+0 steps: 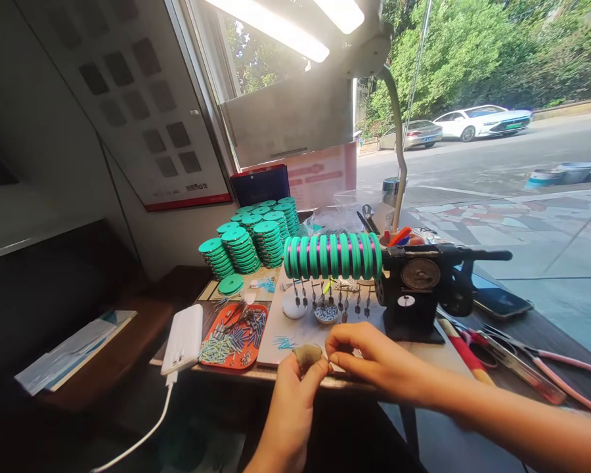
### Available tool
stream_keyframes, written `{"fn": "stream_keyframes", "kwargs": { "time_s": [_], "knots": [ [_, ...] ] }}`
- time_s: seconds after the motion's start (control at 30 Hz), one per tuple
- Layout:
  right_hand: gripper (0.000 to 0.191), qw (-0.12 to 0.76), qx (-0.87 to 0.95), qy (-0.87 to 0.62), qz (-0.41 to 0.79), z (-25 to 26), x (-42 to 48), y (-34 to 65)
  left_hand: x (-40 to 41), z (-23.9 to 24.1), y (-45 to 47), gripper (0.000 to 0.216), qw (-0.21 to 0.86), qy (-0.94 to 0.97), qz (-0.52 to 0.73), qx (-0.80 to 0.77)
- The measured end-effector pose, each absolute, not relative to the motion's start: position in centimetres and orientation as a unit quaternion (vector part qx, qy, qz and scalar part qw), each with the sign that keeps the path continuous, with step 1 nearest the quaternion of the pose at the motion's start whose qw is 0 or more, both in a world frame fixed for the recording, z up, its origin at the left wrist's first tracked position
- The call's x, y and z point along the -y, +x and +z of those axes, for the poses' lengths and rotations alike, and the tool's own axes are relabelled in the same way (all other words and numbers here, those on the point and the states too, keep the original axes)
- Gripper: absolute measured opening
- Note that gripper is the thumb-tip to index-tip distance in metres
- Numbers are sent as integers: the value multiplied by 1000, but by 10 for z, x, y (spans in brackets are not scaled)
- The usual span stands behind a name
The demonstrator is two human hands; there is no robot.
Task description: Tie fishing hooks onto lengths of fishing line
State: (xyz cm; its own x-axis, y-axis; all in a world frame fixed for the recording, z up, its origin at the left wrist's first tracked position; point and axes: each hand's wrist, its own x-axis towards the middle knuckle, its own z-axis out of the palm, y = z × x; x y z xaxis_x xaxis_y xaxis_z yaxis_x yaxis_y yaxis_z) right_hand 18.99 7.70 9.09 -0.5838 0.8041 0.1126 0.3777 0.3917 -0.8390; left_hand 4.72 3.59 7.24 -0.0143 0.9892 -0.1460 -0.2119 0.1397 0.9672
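Note:
My left hand [293,401] is closed in a pinch at the front edge of the board, a khaki wrap [308,357] around its index finger. Close against it, my right hand [362,351] is pinched too. Whatever lies between the fingertips is too small to make out. Just beyond, a row of green spools [332,256] with purple bands sits on the shaft of a black hand-cranked winder [421,279]. Several short lines with small dark pieces [345,303] hang below the spools. A small bowl of beads [326,313] stands behind my hands.
An orange tray [233,360] holds small tubes and fittings. Stacked green spools [246,246] stand at the back left. A white power bank [183,338] with a cable lies left. On the right are a phone [502,299] and pink-handled scissors [546,358]. A lamp [369,52] hangs overhead.

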Motion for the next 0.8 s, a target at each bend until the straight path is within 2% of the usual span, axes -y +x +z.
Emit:
{"fn": "stream_keyframes", "kwargs": {
  "time_s": [0.23, 0.37, 0.53, 0.63, 0.8],
  "knots": [
    [10, 266, 747, -371, 483, 89, -80, 190, -34, 62, 46, 26, 473, 464, 507, -551],
    [7, 252, 683, -367, 579, 88, -82, 190, -33, 57, 45, 20, 370, 553, 495, -559],
    [5, 232, 665, -366, 609, 88, -83, 188, -31, 60, 46, 14, 278, 630, 475, -548],
    [5, 228, 668, -368, 605, 88, -83, 189, -33, 61, 45, 15, 324, 603, 482, -547],
    [8, 235, 708, -371, 553, 89, -82, 192, -37, 63, 44, 18, 530, 452, 485, -528]
  ]
}}
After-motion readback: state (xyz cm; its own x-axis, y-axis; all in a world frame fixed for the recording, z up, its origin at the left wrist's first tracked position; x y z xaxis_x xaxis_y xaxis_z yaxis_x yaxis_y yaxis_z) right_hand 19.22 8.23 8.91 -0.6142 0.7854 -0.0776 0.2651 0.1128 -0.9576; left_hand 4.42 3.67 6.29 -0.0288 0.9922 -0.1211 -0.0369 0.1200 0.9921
